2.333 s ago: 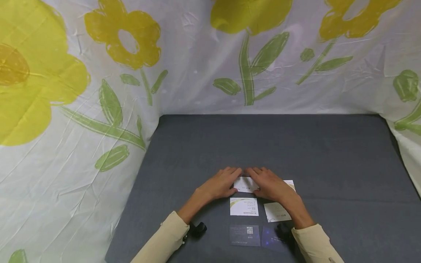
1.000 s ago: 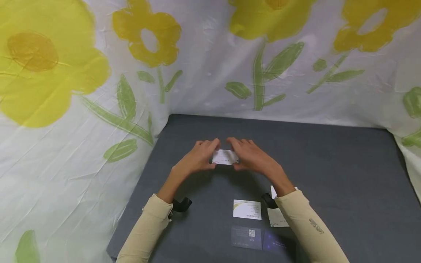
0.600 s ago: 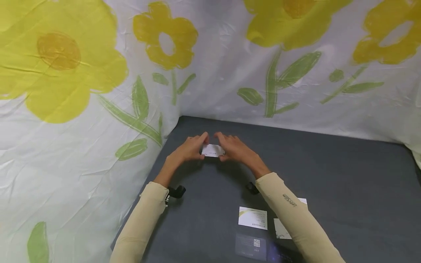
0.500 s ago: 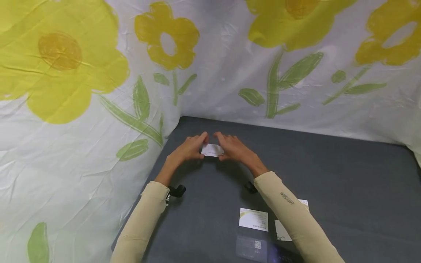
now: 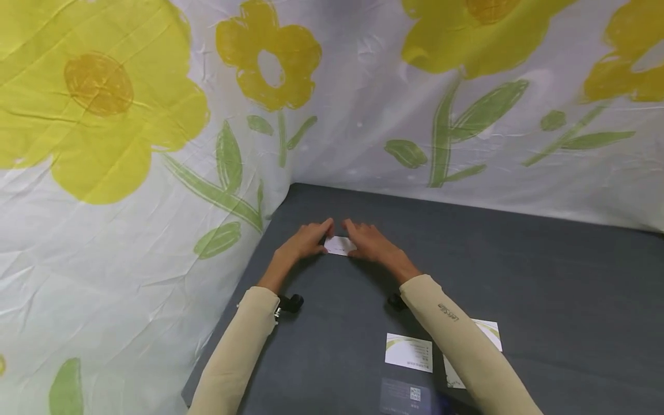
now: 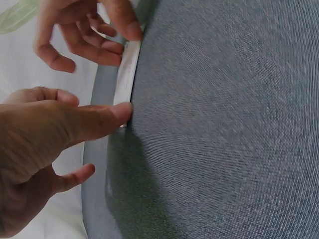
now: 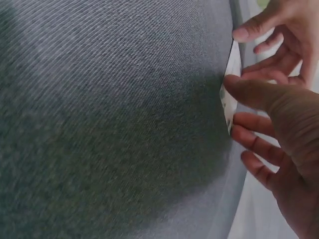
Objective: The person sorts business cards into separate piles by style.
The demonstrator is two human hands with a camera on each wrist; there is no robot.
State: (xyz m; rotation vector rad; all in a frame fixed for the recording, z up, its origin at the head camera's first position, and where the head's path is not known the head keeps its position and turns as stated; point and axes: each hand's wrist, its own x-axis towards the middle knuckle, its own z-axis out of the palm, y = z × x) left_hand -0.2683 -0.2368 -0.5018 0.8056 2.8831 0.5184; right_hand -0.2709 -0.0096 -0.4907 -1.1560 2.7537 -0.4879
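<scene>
A white business card (image 5: 339, 246) is held between both hands over the far left part of the dark table. My left hand (image 5: 306, 239) pinches its left end, the thumb on the near edge in the left wrist view. My right hand (image 5: 373, 242) grips the right end, and in the right wrist view its thumb lies on the card (image 7: 229, 104) with fingers behind. Seen from the left wrist, the card (image 6: 128, 74) appears nearly edge-on, close to the cloth. Part of its right end is hidden by the right hand in the head view.
A white card with a gold curve (image 5: 408, 353) and a dark card with a square code (image 5: 404, 396) lie nearer. Further white cards, one with a gold corner (image 5: 487, 331), are partly under the right sleeve (image 5: 467, 340). A flowered curtain (image 5: 363, 115) borders the table.
Both hands have carried the white card away from the other cards, toward the far left. Over the last half second they have come slightly nearer and lower. The head view has turned left.
</scene>
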